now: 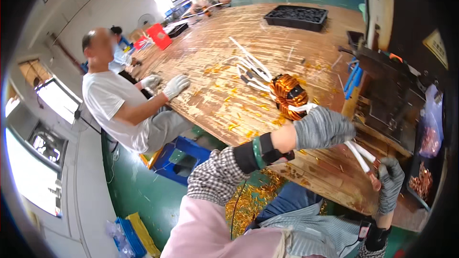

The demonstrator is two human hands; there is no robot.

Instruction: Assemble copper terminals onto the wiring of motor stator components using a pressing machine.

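Note:
A ring-shaped coil (289,96) wound with shiny copper wire round a dark core lies on the wooden table, just beyond my left hand. White-sleeved leads (251,69) reach from it toward the far left. My left hand (324,128), in a grey knitted glove, is closed round more white-sleeved leads (359,156) on the near side. Beyond that fist the leads slope down to the right. At their tips a copper end piece (375,181), like a cable lug, meets my gloved right hand (391,184), whose fingers pinch it.
A dark machine (389,93) stands at the table's right, with blue-handled pliers (353,77) beside it. Copper scraps (420,181) fill a bin on the right. Amber offcuts litter the wooden table (205,110). A black tray (296,18) sits far back; a gloved co-worker (114,91) sits left.

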